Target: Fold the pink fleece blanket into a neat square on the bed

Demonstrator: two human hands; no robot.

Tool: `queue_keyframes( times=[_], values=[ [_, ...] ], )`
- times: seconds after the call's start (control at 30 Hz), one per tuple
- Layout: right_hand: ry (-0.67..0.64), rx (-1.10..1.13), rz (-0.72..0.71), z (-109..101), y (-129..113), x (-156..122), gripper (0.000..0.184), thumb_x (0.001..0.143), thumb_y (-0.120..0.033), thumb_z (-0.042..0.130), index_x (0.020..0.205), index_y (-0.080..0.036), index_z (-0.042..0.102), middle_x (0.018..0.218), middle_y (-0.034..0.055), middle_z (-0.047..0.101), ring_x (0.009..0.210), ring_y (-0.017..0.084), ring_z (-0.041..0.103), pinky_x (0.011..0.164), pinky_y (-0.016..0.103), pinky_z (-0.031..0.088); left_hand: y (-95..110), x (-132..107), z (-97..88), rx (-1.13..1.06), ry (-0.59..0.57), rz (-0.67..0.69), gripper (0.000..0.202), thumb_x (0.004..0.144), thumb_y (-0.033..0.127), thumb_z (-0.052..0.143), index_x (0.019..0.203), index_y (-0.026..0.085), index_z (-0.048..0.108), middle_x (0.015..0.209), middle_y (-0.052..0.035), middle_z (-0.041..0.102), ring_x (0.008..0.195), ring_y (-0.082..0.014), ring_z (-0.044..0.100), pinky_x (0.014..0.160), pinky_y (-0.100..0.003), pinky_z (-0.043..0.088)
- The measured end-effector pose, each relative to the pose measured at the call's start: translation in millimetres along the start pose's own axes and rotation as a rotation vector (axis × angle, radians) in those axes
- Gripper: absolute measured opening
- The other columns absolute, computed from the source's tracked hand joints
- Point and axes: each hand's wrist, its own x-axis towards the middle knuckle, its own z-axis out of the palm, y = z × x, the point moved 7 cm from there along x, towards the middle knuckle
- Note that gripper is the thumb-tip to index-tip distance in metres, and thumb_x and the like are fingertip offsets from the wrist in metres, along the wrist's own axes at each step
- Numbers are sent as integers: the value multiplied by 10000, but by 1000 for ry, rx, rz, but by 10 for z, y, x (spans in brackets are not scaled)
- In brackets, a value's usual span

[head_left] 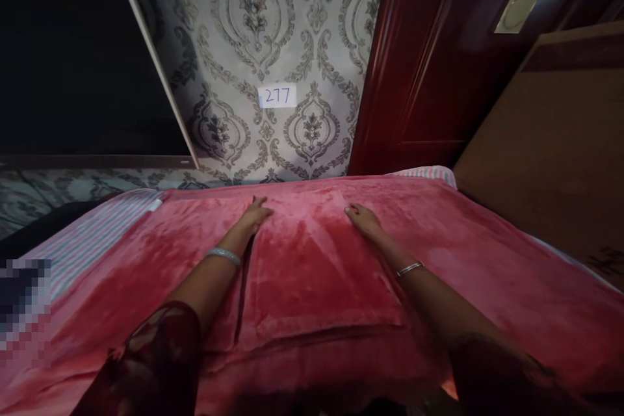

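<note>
The left hand (pixel 256 214) is at the far left corner of the cloth (pixel 324 273), its index finger reaching forward and its thumb a little apart; whether plush is caught between them I cannot tell. The right hand (pixel 363 218) is at the cloth's far right corner, fingers curled in and thumb close to them, the gap narrow; I cannot tell whether it pinches the edge or only rests there. The cloth, a red plush rectangle, lies flat between the two forearms, its near edge raised in a thick fold and a dark gap along its left side.

A bracelet is on each wrist, a wide band (pixel 223 255) left of the cloth and a thin bangle (pixel 409 269) right of it. Dark red sleeves (pixel 151 351) cover the upper arms, nearer than the cloth.

Under and around the cloth spreads a pink-red blanket (pixel 487 273). Left of the cloth, a striped sheet (pixel 97 244) shows past the blanket. Beyond the cloth stands patterned wallpaper (pixel 253 13) with a card (pixel 277 95) reading 277. Beyond it to the left is a dark screen (pixel 88 58); to the right, a red wood panel (pixel 419 58) with a switch plate (pixel 518 11), and a cardboard box (pixel 550 123).
</note>
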Motion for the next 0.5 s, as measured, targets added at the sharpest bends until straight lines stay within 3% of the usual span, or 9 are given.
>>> queue_keyframes(
  times=[0.13,0.23,0.37,0.5],
  values=[
    [-28,-3,14,87,-75,134,519,980,-502,495,1282,-123,681,1277,156,704,1156,278,670,896,297,503,-54,153,-5,67,57,66,777,689,22,616,1454,135,535,1051,-111,716,647,-134,635,480,-196,409],
    [-17,-42,3,130,-112,173,406,941,-414,593,1209,-129,704,1222,161,722,1100,271,684,848,283,496,-115,185,15,96,81,101,797,697,42,607,1482,141,504,1047,-111,717,711,-167,668,508,-217,433],
    [8,-52,3,133,-51,167,304,936,-296,595,1173,-137,701,1188,146,729,1067,240,685,834,259,483,-127,192,84,128,57,192,826,715,83,623,1514,216,464,1070,-76,717,651,-157,649,518,-233,452],
    [-7,-34,3,120,-21,154,296,939,-292,582,1144,-118,705,1160,142,738,1025,238,691,816,261,487,-143,228,71,181,94,225,786,675,93,672,1445,156,531,1228,-134,682,711,-175,669,591,-264,514]
  ],
)
